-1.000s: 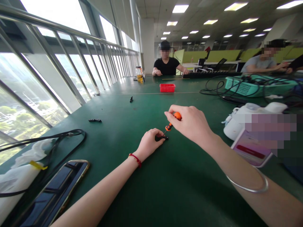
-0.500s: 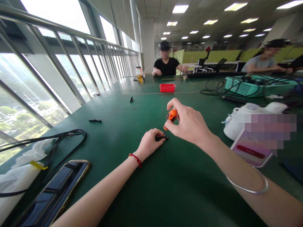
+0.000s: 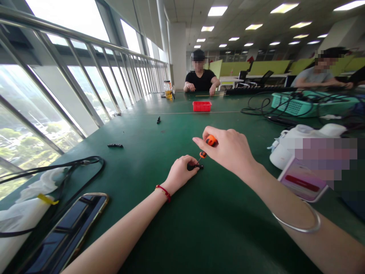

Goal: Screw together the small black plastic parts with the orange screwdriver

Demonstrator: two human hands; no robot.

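My left hand (image 3: pixel 182 169) is closed on a small black part (image 3: pixel 197 166), pressing it against the green tabletop (image 3: pixel 159 228). Its fingers cover most of the part. In my right hand (image 3: pixel 228 148) is an orange and black screwdriver (image 3: pixel 211 140), its handle between thumb and fingers. The screwdriver slants down to the left, and its thin shaft reaches the black part beside my left fingertips. Where exactly the tip sits is too small to tell.
Two small black pieces (image 3: pixel 115 145) (image 3: pixel 158 120) lie left and farther back. Beyond my hands is a red tray (image 3: pixel 202 106). A phone (image 3: pixel 68 228) and cables are at left; a white device (image 3: pixel 285 148) and teal basket (image 3: pixel 293 104) at right. A person (image 3: pixel 199 78) sits opposite.
My right hand has rotated around the screwdriver, its thumb now stretched forward and left, and the handle leans farther right. My left hand has stayed in place. The person opposite moved one hand inward.
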